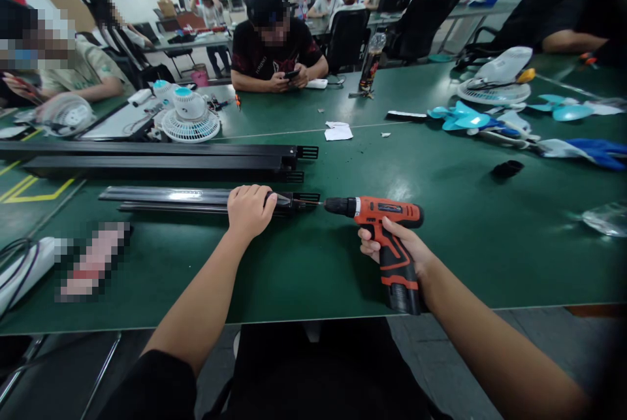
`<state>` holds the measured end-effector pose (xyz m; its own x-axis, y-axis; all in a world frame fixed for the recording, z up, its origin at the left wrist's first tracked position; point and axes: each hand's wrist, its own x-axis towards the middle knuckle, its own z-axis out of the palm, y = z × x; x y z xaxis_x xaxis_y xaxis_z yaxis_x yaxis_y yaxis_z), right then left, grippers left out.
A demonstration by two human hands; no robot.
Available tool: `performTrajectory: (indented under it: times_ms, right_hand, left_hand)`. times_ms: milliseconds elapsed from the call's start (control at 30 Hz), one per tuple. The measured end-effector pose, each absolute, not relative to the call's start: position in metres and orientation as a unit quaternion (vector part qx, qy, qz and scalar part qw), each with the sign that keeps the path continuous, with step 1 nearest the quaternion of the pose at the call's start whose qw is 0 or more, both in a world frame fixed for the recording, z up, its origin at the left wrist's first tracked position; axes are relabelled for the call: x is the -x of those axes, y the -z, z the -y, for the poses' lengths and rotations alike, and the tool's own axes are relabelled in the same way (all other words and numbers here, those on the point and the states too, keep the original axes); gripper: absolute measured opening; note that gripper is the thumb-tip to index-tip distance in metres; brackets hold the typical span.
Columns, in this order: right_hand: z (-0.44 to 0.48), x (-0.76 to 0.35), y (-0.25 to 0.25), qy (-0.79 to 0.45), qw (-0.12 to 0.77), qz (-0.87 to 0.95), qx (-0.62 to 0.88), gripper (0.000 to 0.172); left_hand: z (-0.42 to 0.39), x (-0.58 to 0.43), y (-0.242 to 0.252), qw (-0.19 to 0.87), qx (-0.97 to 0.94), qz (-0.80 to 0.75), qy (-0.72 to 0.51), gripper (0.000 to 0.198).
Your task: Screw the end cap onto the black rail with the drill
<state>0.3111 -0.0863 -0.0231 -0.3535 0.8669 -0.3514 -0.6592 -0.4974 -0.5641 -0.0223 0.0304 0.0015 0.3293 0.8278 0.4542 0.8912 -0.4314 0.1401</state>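
My left hand (251,210) is closed over the right end of a long black metal rail (166,196) lying flat on the green table (490,237). My right hand (392,245) grips the handle of an orange and black cordless drill (386,237). The drill lies level, and its bit points left into the slotted end of the rail (306,199). Both forearms reach in from the table's near edge.
Two more long black rails (157,159) lie behind the one I hold. Small white fans (190,116), blue fan blades (465,118), paper scraps (337,131) and a bottle (371,67) sit farther back. Several people sit at the far side.
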Motion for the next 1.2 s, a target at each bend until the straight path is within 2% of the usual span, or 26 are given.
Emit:
performTrajectory:
  times_ms: [233, 467, 1200]
  right_hand:
    - [0.0863, -0.3092, 0.0218, -0.801, 0.475, 0.169, 0.321, 0.043]
    - [0.0865, -0.3077, 0.0187, -0.794, 0.471, 0.196, 0.332, 0.036]
    - [0.0868, -0.3096, 0.0234, -0.783, 0.476, 0.226, 0.330, 0.029]
  left_hand:
    - [-0.0300, 0.0223, -0.0016, 0.063, 0.813, 0.531, 0.231, 0.043]
    - [-0.0295, 0.0218, -0.0033, 0.053, 0.813, 0.534, 0.227, 0.044]
    - [-0.0283, 0.0217, -0.0043, 0.067, 0.812, 0.535, 0.225, 0.042]
